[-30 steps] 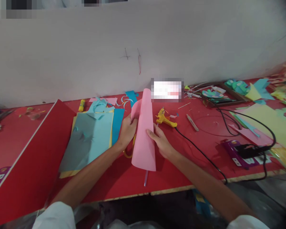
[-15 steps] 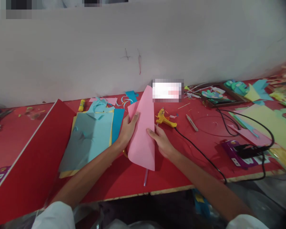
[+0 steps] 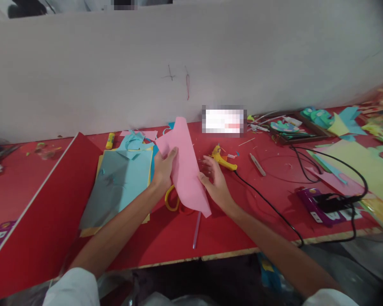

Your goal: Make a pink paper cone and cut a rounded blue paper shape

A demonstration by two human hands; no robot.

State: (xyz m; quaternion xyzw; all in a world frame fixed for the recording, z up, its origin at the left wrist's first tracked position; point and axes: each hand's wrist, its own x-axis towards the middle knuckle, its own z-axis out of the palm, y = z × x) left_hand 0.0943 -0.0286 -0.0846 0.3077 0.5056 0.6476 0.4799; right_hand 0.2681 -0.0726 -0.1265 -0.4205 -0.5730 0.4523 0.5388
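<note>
A pink sheet of paper [image 3: 188, 174], curved and partly folded over, is held up above the table. My left hand [image 3: 164, 170] grips its left side, thumb lying on the near face. At the right edge of the sheet is my right hand [image 3: 217, 182], fingers apart, its thumb tip at the paper's edge; whether it touches I cannot tell. Beneath the sheet lie scissors with yellow and red handles [image 3: 171, 199], their blades hidden. A thin clear stick [image 3: 196, 231] sticks out below. Just beyond my right fingers lies a yellow glue gun [image 3: 225, 162].
Light blue sheets [image 3: 124, 182] lie at left, beside a slanted red board [image 3: 51, 204]. A glue stick [image 3: 110, 141] stands behind them. On the right are a cutter [image 3: 257, 164], a purple power box [image 3: 319, 208] with black cables, a dark frame [image 3: 306, 138] and green paper [image 3: 354, 165].
The pink paper has tilted and shifted left with my left hand, uncovering the scissors' handles. My right hand has loosened, its fingers coming out from behind the sheet.
</note>
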